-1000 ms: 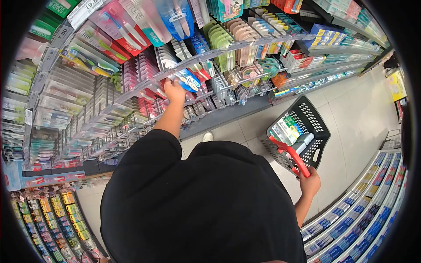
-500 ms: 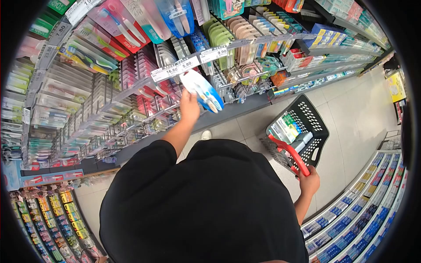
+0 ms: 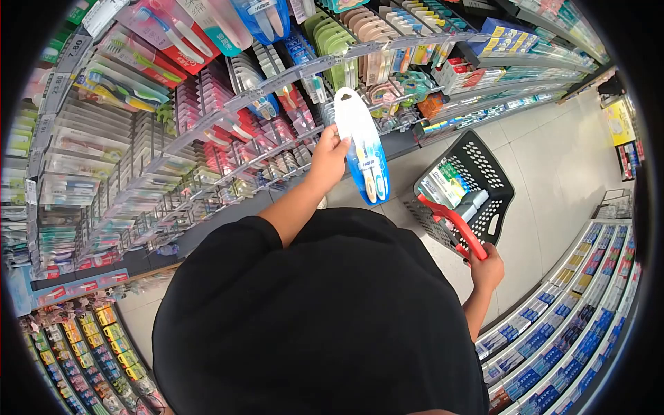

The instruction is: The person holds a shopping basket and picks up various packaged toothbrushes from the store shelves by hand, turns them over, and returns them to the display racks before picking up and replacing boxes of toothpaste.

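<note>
My left hand [image 3: 330, 156] pinches the edge of a toothbrush pack [image 3: 369, 166], white at its top end and blue below, with two brush handles showing through. The pack is off the rack and hangs over the floor in front of me. My right hand [image 3: 487, 268] is wrapped round the red handle [image 3: 453, 220] of a black shopping basket [image 3: 503, 181]. Inside the basket lie a green and white box [image 3: 446, 184] and a grey-white item [image 3: 472, 205] whose kind I cannot make out.
A toothbrush rack [image 3: 200, 131] with hanging packs and a clear price rail [image 3: 304, 71] runs across the front and left. Shelves of blue boxes [image 3: 553, 325] curve along the right. More shelves [image 3: 90, 353] stand at lower left. Pale floor tiles [image 3: 546, 166] lie beyond the basket.
My left hand has drawn the toothbrush pack away from the rack, to the right and closer to me; the pack now hangs more upright. My right hand still holds the basket handle.
</note>
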`<action>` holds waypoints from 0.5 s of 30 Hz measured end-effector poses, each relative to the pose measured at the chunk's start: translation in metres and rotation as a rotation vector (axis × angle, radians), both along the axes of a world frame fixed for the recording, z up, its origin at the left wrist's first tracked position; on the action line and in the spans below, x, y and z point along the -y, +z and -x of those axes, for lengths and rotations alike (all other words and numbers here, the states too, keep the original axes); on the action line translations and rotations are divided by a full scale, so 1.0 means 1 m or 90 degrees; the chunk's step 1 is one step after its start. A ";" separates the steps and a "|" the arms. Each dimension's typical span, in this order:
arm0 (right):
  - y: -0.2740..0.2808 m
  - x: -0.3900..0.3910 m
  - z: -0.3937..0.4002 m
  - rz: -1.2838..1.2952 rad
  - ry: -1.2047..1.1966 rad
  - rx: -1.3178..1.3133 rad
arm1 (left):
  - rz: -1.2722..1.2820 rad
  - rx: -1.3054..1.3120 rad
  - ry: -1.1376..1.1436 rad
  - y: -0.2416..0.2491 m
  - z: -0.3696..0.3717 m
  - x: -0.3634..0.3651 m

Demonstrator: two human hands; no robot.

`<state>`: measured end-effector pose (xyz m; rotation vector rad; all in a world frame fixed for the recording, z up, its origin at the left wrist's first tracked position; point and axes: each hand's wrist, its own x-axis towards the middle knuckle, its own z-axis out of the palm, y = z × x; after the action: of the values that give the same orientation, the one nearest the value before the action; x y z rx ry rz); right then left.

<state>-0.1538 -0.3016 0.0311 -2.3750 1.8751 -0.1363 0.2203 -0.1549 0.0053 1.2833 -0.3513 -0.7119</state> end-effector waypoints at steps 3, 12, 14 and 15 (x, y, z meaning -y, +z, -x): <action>-0.002 0.000 0.001 0.008 0.000 -0.001 | 0.004 -0.020 -0.016 0.009 -0.001 0.000; -0.003 0.001 0.002 0.033 0.003 -0.003 | 0.051 -0.046 -0.039 0.020 0.002 -0.002; -0.006 0.001 0.003 0.042 0.008 -0.001 | 0.047 -0.019 -0.049 0.018 0.000 -0.003; -0.006 0.001 0.003 0.043 0.009 0.001 | 0.046 -0.006 -0.055 0.018 0.000 -0.003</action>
<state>-0.1569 -0.3030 0.0247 -2.4304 1.8813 -0.2039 0.2204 -0.1520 0.0233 1.2018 -0.4223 -0.7712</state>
